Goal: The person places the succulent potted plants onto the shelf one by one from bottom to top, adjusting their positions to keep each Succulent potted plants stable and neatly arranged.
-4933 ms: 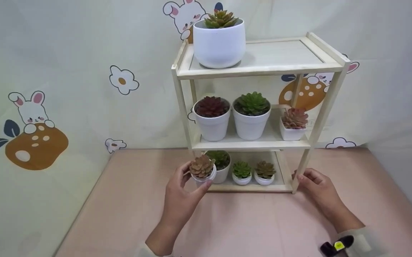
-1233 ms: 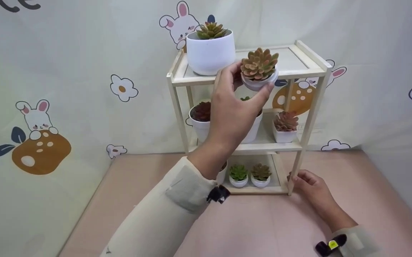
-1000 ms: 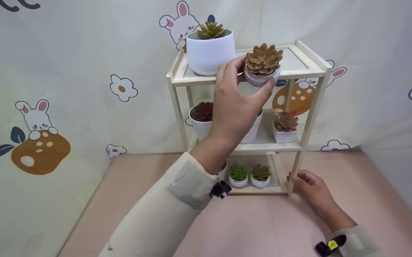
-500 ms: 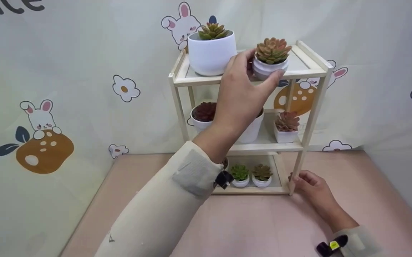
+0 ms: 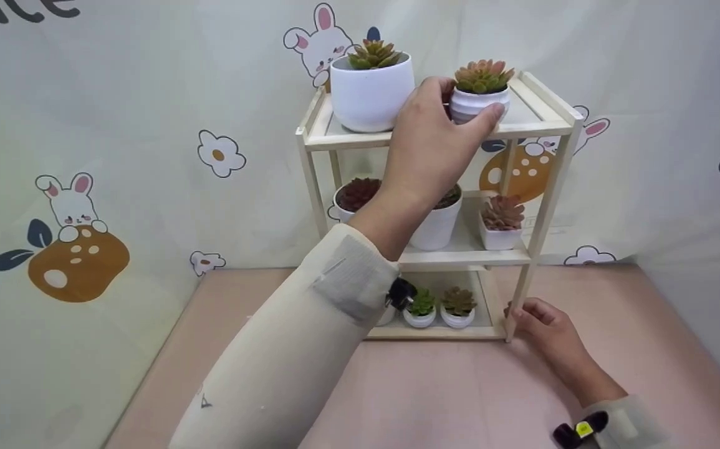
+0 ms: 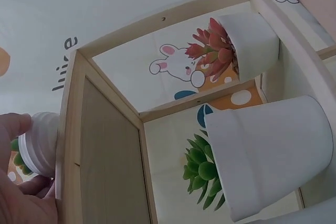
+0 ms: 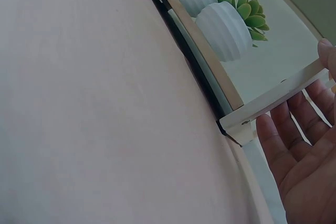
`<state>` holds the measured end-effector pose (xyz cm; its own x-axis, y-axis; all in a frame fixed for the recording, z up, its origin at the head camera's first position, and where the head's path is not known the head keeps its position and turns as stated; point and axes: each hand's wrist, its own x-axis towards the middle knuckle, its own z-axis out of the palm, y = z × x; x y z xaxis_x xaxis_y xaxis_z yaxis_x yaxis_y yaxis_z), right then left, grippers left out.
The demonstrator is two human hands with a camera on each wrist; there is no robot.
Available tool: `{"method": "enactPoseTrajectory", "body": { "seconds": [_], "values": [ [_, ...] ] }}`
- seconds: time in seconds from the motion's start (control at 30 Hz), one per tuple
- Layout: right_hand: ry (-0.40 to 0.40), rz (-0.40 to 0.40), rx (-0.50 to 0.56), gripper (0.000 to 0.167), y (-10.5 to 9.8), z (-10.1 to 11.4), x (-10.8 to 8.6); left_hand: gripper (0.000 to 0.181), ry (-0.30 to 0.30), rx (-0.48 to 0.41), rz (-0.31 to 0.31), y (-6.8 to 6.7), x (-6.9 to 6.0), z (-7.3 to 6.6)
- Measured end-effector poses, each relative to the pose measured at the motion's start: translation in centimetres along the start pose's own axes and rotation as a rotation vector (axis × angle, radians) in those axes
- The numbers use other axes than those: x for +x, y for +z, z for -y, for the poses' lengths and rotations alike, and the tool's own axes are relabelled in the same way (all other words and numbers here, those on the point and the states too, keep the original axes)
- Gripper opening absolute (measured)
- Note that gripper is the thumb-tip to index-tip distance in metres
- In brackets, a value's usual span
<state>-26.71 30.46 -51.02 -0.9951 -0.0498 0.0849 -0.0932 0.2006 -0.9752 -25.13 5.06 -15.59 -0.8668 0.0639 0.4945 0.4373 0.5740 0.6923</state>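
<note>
My left hand grips a small white pot holding an orange-green succulent, between thumb and fingers. The pot is upright at the top board of the wooden shelf rack, right of a large white pot. In the left wrist view the small pot has its base close to the board; whether it touches is hard to tell. Down by the rack's foot, my right hand holds the front right leg, thumb on one side. The right wrist view shows its fingers behind the wood.
On the middle board stand a dark red succulent, a white pot partly behind my forearm, and a pink succulent. Below are two small pots with succulents and a partly hidden pot. The rack stands on a pink tabletop before a patterned backdrop.
My left hand has carried the small potted succulent from beside the bottom board up to the top board, then rightward and back, straightening it. The right hand keeps its hold on the leg.
</note>
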Motion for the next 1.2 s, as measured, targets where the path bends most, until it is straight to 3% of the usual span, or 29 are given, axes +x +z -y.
{"method": "enactPoseTrajectory", "body": {
  "seconds": [0.23,0.57,1.2],
  "values": [
    [0.002,0.004,-0.01,0.04,0.1,0.2,-0.2,0.064,-0.058,0.012,0.04,-0.2,0.7,-0.3],
    [-0.015,-0.004,0.008,0.043,0.0,-0.1,-0.1,0.063,-0.102,0.075,0.047,0.0,1.4,-0.8],
    [-0.006,0.006,0.017,0.042,0.0,0.0,-0.1,0.064,-0.102,0.152,0.049,0.5,1.9,-1.2]
  ]
}}
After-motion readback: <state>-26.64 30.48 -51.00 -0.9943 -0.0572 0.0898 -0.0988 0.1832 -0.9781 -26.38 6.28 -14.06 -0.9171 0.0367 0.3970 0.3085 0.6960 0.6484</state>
